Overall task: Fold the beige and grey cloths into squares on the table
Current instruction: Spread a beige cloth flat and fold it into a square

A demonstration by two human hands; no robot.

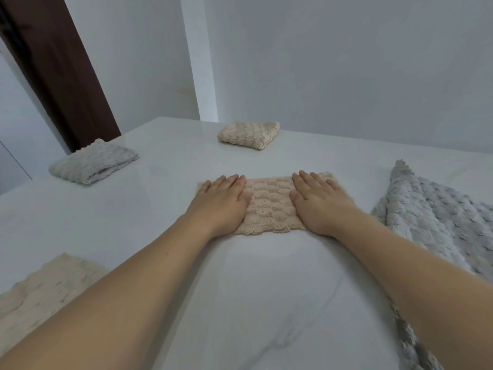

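A folded beige cloth (268, 205) lies flat in the middle of the white table (240, 289). My left hand (221, 201) presses its left part with straight fingers. My right hand (320, 201) presses its right part the same way, palm down. A grey cloth (432, 220) lies spread and rumpled at the right. A second beige cloth (40, 292) lies unfolded at the near left, partly under my left forearm.
A folded beige cloth (249, 134) sits at the table's far edge by the white wall. A folded pale grey cloth (93, 161) rests at the far left corner, near a dark brown door frame (58, 68).
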